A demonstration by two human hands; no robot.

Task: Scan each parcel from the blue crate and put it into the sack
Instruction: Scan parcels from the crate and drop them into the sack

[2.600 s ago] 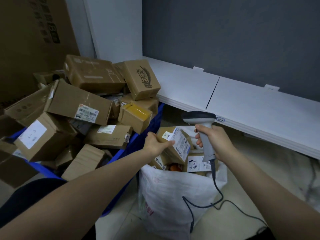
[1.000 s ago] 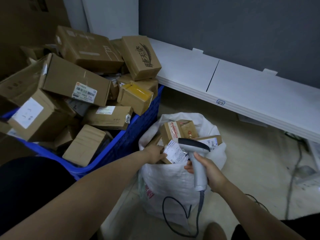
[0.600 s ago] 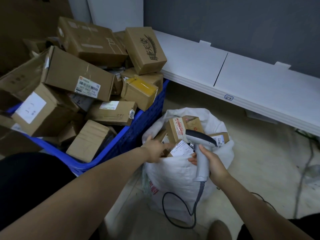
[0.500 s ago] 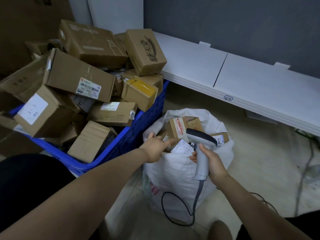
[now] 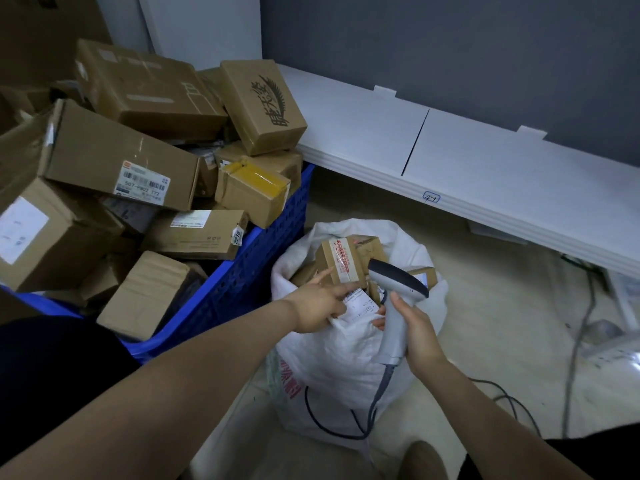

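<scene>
Let go a moment ago, the labelled parcel (image 5: pixel 360 306) now lies in the mouth of the sack (image 5: pixel 346 355). The left hand (image 5: pixel 317 308) has gone slack, one fingertip on its label. The right hand (image 5: pixel 417 337) grips the scanner (image 5: pixel 394 306) over the sack's rim. Just left of the sack, the blue crate (image 5: pixel 273 244) is heaped with boxes (image 5: pixel 117 157).

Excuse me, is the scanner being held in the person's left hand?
No, the right hand grips the scanner, while the left hand touches a parcel in the sack.
</scene>
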